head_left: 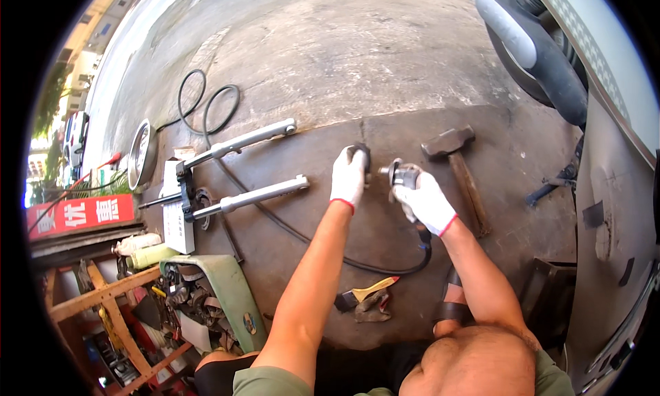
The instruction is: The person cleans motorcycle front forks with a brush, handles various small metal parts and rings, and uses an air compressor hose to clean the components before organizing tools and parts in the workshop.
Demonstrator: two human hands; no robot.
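Note:
Both hands wear white knit gloves with red cuffs, raised over the dark floor plate. My left hand is closed on a small dark round piece, seen nearly edge-on; its kind is unclear. Just to its right, my right hand grips a hand-held air tool with a metal head whose spindle end points left toward that piece. A small gap separates the two. From the tool's lower end, a blue fitting joins a black hose, which runs left across the floor.
A motorcycle front fork lies at left beside a metal bowl. At right are a sledgehammer and a vehicle's pale side panel. A paintbrush and rag lie nearer me. A cluttered wooden rack stands lower left.

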